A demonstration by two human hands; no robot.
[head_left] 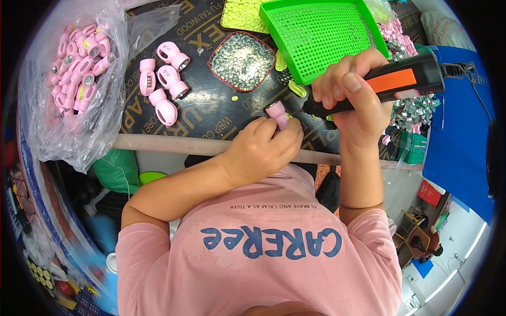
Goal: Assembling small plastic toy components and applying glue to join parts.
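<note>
Dark surface (pixel 203 117) spans my remote view. Near twelve o'clock, the left hand (pixel 258 146) pinches a pink flashlight (pixel 274 109), head toward eleven, long axis eleven-to-five; the right hand (pixel 361 95) has fingers wrapped round a black driver (pixel 392 80) pointing past eight. A clear bag (pixel 68 141) at ten holds more flashlights (pixel 79 68); a red-rimmed tray (pixel 248 91) at twelve, glassy pieces (pixel 242 59).

A dark, glossy desk (pixel 203 113) with gold lettering spreads under and beyond the left fingers (pixel 287 139), its pale edge strip (pixel 174 145) running just on the body side of them; light glints off the top. To the right of the right fingers (pixel 327 87) is a broad blue panel (pixel 458 142). Below and right of those fingers lies pale grey floor (pixel 392 181), then a red box (pixel 429 194), a brown-framed chair (pixel 414 224) and, farthest out, a bright white light strip (pixel 477 242).
</note>
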